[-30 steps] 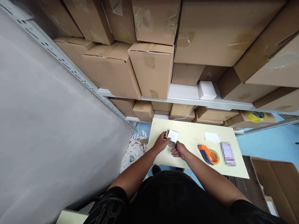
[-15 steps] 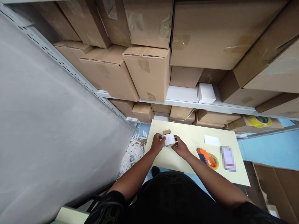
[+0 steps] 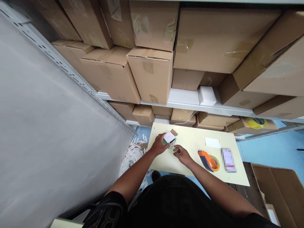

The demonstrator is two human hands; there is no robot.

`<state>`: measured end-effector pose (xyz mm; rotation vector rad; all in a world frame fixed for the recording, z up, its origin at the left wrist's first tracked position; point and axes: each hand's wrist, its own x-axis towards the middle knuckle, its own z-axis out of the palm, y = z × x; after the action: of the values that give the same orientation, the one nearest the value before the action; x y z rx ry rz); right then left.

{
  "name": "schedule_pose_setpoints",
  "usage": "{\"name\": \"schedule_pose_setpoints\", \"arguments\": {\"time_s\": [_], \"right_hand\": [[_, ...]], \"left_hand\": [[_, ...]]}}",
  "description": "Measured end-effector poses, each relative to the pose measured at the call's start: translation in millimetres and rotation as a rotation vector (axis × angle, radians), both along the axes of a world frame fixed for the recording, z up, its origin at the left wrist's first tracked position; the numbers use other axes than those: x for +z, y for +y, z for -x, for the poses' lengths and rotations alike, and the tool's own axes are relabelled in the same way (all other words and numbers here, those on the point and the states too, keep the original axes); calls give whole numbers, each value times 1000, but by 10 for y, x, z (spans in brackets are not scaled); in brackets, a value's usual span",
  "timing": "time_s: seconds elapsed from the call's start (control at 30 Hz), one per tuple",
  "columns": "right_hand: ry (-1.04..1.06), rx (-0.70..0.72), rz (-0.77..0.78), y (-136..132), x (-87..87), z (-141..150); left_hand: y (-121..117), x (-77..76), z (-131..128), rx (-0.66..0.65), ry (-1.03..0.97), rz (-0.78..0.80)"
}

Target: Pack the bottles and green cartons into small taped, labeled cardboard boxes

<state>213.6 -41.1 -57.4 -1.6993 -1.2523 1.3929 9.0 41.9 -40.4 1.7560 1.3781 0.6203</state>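
My left hand (image 3: 158, 144) is wrapped round the left side of a small box (image 3: 172, 143), green on its sides, with a brown flap standing up at the back. A white piece with faint print (image 3: 169, 137) shows at the top of the box; whether it lies inside or is part of it I cannot tell. Just to the right and nearer to me, my right hand (image 3: 182, 154) hovers apart from the box, fingers curved and parted, holding nothing. Both hands are over the pale yellow table (image 3: 171, 164).
To the right lie an orange tape dispenser (image 3: 209, 161), a white card (image 3: 212, 142) and a blurred flat item (image 3: 228, 160). Shelves of cardboard boxes (image 3: 149, 74) rise behind the table. Paper scraps (image 3: 133, 155) cover the floor at left; an open carton (image 3: 280, 186) stands at lower right.
My right hand has let go of the box and drawn back slightly. The box has turned in my left hand, so its green side and the raised brown flap now show more.
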Motion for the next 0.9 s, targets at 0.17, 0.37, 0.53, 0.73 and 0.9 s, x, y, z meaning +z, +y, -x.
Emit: {"name": "schedule_pose_setpoints", "arguments": {"time_s": [0.17, 0.37, 0.53, 0.73, 0.9], "right_hand": [[-105, -112, -12, 163, 98, -137], [-250, -2, -54, 220, 185, 31], [-310, 9, -60, 173, 261, 171], [-188, -12, -78, 214, 372, 77], [-216, -55, 23, 290, 330, -37]], "left_hand": [[136, -50, 41, -145, -91, 82], [105, 58, -114, 78, -164, 249], [215, 66, -276, 354, -141, 224], [208, 61, -357, 127, -22, -65], [143, 107, -321, -40, 3, 56]]}}
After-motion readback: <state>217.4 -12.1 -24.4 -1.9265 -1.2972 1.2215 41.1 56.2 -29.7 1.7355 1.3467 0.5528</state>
